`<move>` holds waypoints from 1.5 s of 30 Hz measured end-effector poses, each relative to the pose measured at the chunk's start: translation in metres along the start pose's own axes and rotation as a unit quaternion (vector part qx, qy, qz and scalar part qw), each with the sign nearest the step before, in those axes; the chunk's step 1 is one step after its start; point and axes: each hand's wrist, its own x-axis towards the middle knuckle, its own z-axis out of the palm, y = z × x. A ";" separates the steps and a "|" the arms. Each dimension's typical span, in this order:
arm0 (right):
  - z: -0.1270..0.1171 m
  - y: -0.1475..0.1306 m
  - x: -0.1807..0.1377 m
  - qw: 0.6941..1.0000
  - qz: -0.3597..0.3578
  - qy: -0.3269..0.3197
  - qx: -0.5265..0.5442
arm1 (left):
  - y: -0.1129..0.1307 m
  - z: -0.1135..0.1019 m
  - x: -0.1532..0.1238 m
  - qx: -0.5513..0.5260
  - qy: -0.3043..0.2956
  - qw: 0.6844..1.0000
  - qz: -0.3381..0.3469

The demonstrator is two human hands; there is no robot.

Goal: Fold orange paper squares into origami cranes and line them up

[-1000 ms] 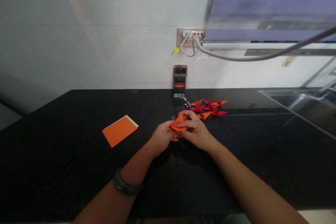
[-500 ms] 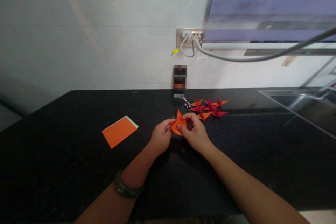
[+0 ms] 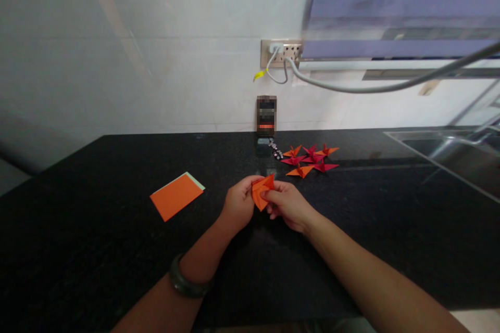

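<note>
Hands meet over the black counter, both pinching one folded orange paper piece.

Your left hand grips its left edge, your right hand closes fingers on its right side, and the piece sits just above the counter between them. Beyond it lies a cluster of finished red and orange paper figures; well to your left a flat orange sheet rests on the counter.
</note>
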 end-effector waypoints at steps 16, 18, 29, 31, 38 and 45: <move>0.000 0.004 0.002 0.997 -0.015 0.050 -0.054 | 0.004 0.006 0.000 -0.135 -0.077 0.983 -0.098; 0.001 0.004 0.001 0.999 0.001 0.036 -0.034 | 0.004 0.006 0.000 -0.148 -0.073 0.981 -0.102; 0.000 0.002 -0.003 0.997 0.058 -0.048 0.034 | 0.004 0.003 0.004 -0.110 0.034 0.989 -0.096; -0.001 0.002 -0.003 0.997 0.058 -0.047 0.027 | 0.003 0.004 0.004 -0.118 0.025 0.988 -0.099; -0.002 0.004 0.003 0.999 0.009 0.027 -0.019 | 0.006 0.008 0.000 -0.148 -0.054 0.980 -0.118; -0.004 -0.001 0.002 0.998 0.013 0.057 -0.015 | 0.008 0.003 0.000 -0.240 -0.080 0.953 -0.168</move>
